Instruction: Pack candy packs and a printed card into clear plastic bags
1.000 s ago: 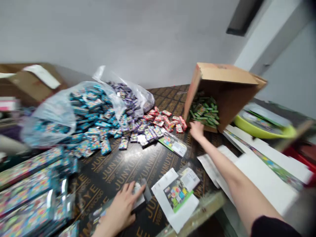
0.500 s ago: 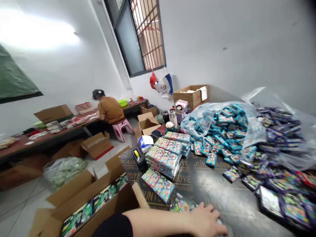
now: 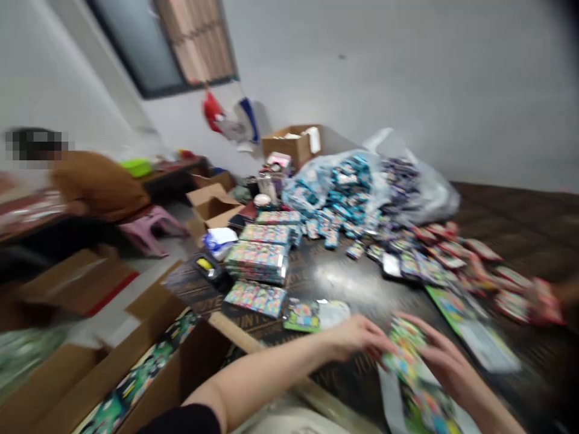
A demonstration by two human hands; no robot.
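Observation:
My left hand [image 3: 364, 339] reaches across from the box side, its fingers pinching the left edge of a bright, colourfully printed packet [image 3: 404, 345]. At the packet's other side, my right hand [image 3: 446, 355] has its fingers curved around the edge. The packet is raised and tilted, its details smeared by motion. Beneath it lie more printed plastic bags [image 3: 425, 410] with clear or whitish parts. Another printed bag [image 3: 303, 314] rests flat beyond my left forearm, and a long green-edged bag [image 3: 470, 331] lies to the right of my right hand.
Shrink-wrapped stacks of printed packs [image 3: 256, 262] stand beside a tape dispenser [image 3: 210, 271]. An open carton [image 3: 149, 374] is at the near left. Plastic sacks of blue [image 3: 350, 187] and purple small packs [image 3: 400, 184] stand behind; red packs [image 3: 468, 253] lie right. A seated person [image 3: 97, 184] works far left.
My view has turned to the right. My left hand has come up from the tabletop and is now on the printed packet. My right hand has come into view at the packet's other side.

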